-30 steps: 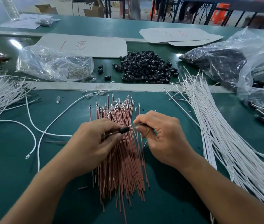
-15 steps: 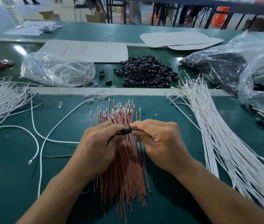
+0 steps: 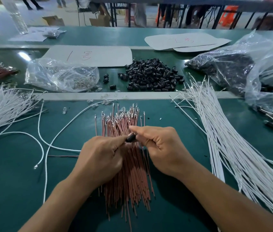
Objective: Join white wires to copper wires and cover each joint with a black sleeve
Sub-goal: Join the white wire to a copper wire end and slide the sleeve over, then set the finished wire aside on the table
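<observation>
Pinching a short black plastic sleeve (image 3: 130,137) from either end, the left hand (image 3: 102,158) and right hand (image 3: 162,148) meet just above the bundle of thin copper-coloured wires (image 3: 129,185) on the green surface (image 3: 15,190). Both sets of fingers are curled tight, likely to steady the wires while the sleeve seats over the joint, which is hidden. Long white wires (image 3: 224,148) fan out to the right and a heap of loose black sleeves (image 3: 150,76) lies beyond, probably for easy reach.
</observation>
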Demonstrator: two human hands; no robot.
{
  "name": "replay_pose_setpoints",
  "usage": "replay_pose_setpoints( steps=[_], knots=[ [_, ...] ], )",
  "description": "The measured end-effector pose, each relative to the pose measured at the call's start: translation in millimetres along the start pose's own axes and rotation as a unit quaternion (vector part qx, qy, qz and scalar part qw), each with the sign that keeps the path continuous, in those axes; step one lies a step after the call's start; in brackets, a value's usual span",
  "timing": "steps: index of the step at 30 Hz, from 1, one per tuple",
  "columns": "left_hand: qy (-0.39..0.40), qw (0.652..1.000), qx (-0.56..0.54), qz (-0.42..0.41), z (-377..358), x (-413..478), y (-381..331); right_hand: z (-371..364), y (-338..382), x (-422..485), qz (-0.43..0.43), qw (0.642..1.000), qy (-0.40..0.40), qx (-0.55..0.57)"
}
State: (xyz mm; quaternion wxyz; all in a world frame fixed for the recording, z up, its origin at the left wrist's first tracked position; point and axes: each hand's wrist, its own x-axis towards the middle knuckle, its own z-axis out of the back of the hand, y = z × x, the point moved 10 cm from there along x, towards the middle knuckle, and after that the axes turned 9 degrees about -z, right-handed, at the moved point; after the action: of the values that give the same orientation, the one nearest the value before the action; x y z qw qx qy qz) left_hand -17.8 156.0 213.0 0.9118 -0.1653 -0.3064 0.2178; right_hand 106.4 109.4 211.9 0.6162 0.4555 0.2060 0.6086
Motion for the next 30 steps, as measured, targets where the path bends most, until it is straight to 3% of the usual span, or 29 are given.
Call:
replay_pose_setpoints(
  steps=[5,14,18,22,24,30],
  knots=[
    [-0.027,0.999,0.019,0.008,0.9,7.3,-2.6,13.9,-10.6,-0.9,-0.038,0.996,-0.063,0.045],
    [-0.056,0.998,-0.017,-0.005,4.3,0.1,-4.0,-6.0,-27.2,0.2,-0.112,0.981,0.049,0.152],
    [-0.096,0.995,-0.015,-0.011,10.1,4.4,-12.3,-9.5,-27.6,-1.0,-0.140,0.964,0.051,0.221],
    [-0.069,0.997,0.023,-0.028,6.7,8.1,-20.4,-0.6,-32.8,1.3,-0.152,0.950,0.049,0.270],
    [-0.080,0.996,0.037,-0.022,11.9,8.2,-15.9,20.4,-34.9,6.7,-0.159,0.928,0.008,0.338],
    [-0.119,0.991,0.063,0.001,29.8,4.7,0.6,137.1,-48.6,22.0,-0.179,0.814,-0.206,0.512]
  ],
)
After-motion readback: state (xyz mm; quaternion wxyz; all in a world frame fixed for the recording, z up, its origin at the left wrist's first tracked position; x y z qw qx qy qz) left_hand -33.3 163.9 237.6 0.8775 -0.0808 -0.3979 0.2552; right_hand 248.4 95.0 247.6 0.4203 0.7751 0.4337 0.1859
